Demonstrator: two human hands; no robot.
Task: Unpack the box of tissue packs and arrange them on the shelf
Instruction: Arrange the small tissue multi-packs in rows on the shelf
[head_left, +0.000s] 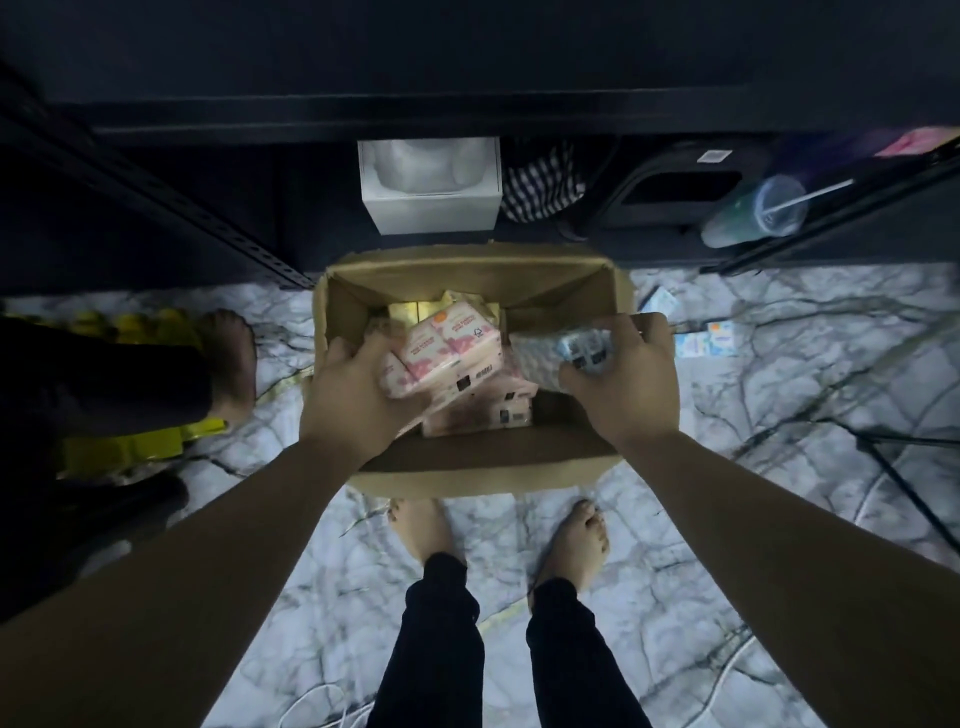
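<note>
Down nearest me, my two bare feet (498, 540) stand on the marble floor (727, 519), just short of the cardboard box (467, 470) whose near flap lies right ahead of my toes. My left hand (353, 397) reaches over the box's left side, its fingers (340, 353) curled round a pink tissue pack (452, 348) held tilted above the others. My right hand (623, 379) is over the box's right side, its fingers (636, 325) and thumb clamped on a silvery blue pack (550, 353), just to the right of the pink one. Below and between both sets of fingers, more pink packs (483, 410) lie heaped inside the box. Left of my left fingers, another person's bare foot (231, 358) rests on the floor beside some yellow packaging (135, 447). Right of my right fingers, a few small blue packs (706, 338) lie on the floor. Beyond my fingers, past the box's far wall, the dark shelf (415, 117) holds a white tissue box (431, 184), a checked cloth (540, 182), a black bin (675, 187) and a plastic cup (753, 210) with a straw.
</note>
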